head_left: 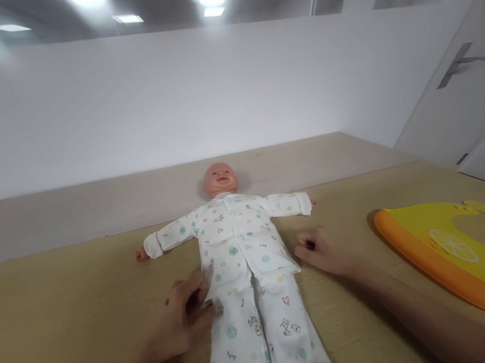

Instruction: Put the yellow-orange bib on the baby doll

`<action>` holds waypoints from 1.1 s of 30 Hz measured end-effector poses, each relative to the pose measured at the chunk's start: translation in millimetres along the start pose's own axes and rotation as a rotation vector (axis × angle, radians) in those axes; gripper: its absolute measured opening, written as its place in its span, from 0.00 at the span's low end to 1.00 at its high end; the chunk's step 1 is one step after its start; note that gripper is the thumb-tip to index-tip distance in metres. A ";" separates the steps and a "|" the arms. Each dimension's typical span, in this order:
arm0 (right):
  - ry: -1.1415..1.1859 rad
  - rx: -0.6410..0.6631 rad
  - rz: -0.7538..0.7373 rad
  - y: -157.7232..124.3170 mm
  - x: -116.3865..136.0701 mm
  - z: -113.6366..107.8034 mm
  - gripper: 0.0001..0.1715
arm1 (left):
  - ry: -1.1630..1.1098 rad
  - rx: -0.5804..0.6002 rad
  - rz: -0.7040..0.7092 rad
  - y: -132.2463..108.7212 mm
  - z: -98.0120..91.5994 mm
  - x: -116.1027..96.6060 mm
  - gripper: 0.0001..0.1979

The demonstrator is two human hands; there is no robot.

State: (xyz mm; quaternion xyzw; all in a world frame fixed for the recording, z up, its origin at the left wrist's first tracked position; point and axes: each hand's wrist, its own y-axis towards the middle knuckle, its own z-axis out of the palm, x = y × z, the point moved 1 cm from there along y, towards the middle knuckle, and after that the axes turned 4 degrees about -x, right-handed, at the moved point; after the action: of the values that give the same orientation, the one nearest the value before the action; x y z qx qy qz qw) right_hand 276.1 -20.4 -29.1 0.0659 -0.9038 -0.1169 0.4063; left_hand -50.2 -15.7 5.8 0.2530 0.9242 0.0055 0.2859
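Note:
A baby doll (220, 180) lies on its back with both arms stretched out, its head toward the wall. It wears a white printed shirt (240, 238) with a front opening and matching trousers (285, 330). My left hand (186, 313) is at the shirt's lower left corner, thumb and fingers closing around the hem; slight blur softens the fingertips. Beside the opposite hem corner, my right hand (318, 251) has its fingers curled in, the tips right by the cloth edge. Whether cloth is caught in them is hidden.
A yellow silicone bib (455, 244) with an orange pocket lies on the table (59, 314) at the right. The table meets a white wall (138, 99) at the back. A door with a lever handle (461, 63) stands at the far right.

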 end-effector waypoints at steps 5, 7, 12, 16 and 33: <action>-0.008 -0.004 0.022 -1.3 1.4 4.4 0.14 | 0.185 0.079 0.015 1.9 0.3 -6.7 0.04; -0.015 0.008 0.030 -1.2 -0.1 5.8 0.14 | 0.255 0.047 0.009 4.0 -0.6 -5.1 0.03; 0.000 0.013 0.044 -0.4 -1.7 6.5 0.14 | 0.401 -0.018 0.109 5.1 -0.8 0.9 0.05; -0.004 -0.005 0.022 -0.2 0.3 5.8 0.15 | 0.414 -0.068 0.141 3.5 -0.9 3.9 0.04; -0.020 0.034 0.059 -0.9 -0.2 8.9 0.18 | 0.108 -0.070 0.221 0.9 0.8 -2.4 0.15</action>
State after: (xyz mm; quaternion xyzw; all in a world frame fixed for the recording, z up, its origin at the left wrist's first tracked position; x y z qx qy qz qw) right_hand 269.6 -19.8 -35.2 0.0452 -0.9113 -0.0901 0.3993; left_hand -47.6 -16.1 6.5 0.3424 0.9040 0.0829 0.2422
